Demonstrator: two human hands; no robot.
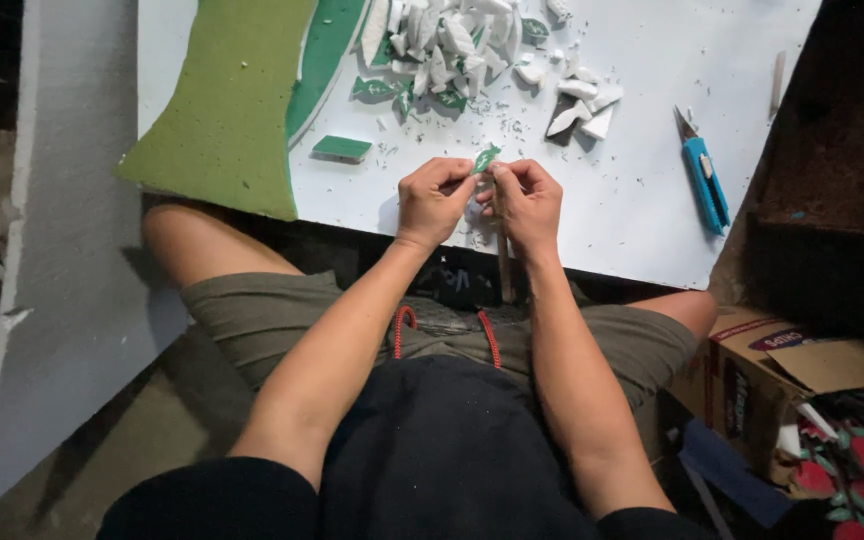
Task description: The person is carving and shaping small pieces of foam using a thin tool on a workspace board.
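My left hand (432, 200) pinches a small green leaf-shaped foam piece (486, 158) between thumb and forefinger. My right hand (524, 203) grips a thin brown stick (502, 255) that hangs down past the board's edge, its top end meeting the leaf piece. Both hands hover over the near edge of a white foam board (642, 180) that rests across my lap.
A pile of white and green foam scraps (452, 45) lies at the board's far side. A blue utility knife (704, 180) lies to the right. A green foam sheet (237, 90) covers the board's left. A small green block (342, 148) sits nearby. An open cardboard box (782, 380) stands lower right.
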